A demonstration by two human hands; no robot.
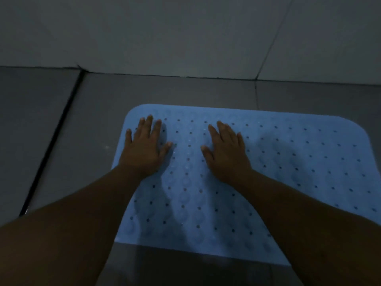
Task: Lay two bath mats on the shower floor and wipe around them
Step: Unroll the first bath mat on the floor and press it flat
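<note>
Both hands, left (145,150) and right (225,150), press flat-fingered on the mat (299,162); best smooth outward, seating every edge.

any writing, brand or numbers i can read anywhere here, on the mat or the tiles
None can be read.
The blue bath mat shows only rows of small holes and raised bumps, no lettering.
The floor tiles and wall are plain.
Both hands lie flat on the mat and may cover a small patch.

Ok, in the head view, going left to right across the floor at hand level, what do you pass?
Floor groove → left hand → right hand → bare part of the mat.
</note>
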